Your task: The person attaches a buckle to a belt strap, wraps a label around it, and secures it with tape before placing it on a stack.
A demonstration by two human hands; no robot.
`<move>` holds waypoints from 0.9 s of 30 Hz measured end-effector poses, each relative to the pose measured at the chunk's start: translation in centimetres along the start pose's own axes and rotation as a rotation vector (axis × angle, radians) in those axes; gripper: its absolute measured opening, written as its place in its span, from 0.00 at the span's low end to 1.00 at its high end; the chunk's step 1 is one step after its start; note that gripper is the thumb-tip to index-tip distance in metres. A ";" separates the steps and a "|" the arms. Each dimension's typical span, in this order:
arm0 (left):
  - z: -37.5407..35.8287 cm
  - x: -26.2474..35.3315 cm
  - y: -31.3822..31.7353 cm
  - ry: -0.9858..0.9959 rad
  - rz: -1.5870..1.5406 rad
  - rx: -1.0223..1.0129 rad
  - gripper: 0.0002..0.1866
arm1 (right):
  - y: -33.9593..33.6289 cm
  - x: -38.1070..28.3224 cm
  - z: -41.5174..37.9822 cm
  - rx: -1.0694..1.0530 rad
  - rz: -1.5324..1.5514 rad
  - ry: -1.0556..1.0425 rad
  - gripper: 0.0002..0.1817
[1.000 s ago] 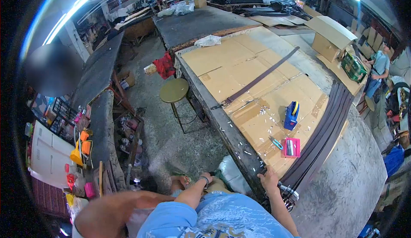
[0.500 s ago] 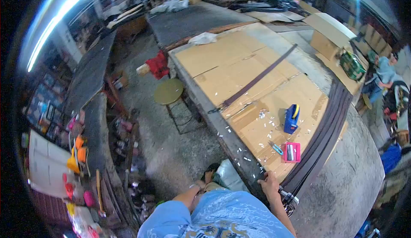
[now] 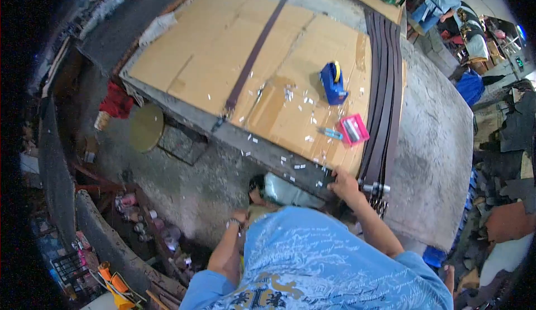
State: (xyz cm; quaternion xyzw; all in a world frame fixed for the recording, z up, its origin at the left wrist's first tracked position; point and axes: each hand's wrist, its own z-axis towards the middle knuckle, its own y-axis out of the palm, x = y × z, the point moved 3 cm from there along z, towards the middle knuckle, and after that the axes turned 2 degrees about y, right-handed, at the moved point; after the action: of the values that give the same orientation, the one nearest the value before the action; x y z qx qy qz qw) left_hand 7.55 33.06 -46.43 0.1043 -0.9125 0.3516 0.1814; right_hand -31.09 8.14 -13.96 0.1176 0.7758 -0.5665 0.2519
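Bracing at the bench edge beside the belts

The right hand [image 3: 343,183] gripped the table edge [image 3: 268,155], fingers curled, just left of the belt stack [image 3: 382,114]; left hand [image 3: 240,217] hung below, grip unclear. Reaching the belts likely came next.

The right hand [image 3: 343,184] rests on the desk [image 3: 441,142] edge, touching the buckle ends of the dark belts [image 3: 385,87] at its three o'clock. At twelve o'clock lie a pink box [image 3: 353,130] and a blue tape dispenser [image 3: 333,82]. The left hand [image 3: 240,216] hangs below the desk edge.
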 end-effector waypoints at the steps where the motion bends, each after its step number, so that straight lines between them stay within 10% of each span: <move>1: -0.8 0.2 -2.8 -0.160 -0.262 -0.092 0.17 | -0.1 -0.4 -0.1 -0.036 -0.006 0.063 0.27; 3: 0.2 -2.2 -0.6 -0.390 -1.021 0.403 0.12 | 0.1 -0.6 0.4 -0.050 -0.036 0.099 0.26; 8: -3.1 -0.5 -5.7 -0.599 -1.182 0.203 0.13 | 0.6 -1.5 0.7 -0.153 -0.105 0.263 0.26; 24: -4.7 -1.8 -4.4 -0.621 -0.972 0.038 0.14 | 0.8 -1.4 0.0 -0.090 -0.069 0.262 0.26; 27: -2.1 -3.2 -1.8 -0.370 -0.678 0.270 0.13 | 0.9 -0.5 -0.1 -0.074 -0.020 0.219 0.25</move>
State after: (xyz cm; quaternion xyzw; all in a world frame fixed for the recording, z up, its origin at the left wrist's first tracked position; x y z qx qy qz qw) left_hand 11.58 33.42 -45.20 0.4833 -0.7894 0.3639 0.1046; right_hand -30.33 8.59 -14.39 0.1617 0.8201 -0.5237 0.1642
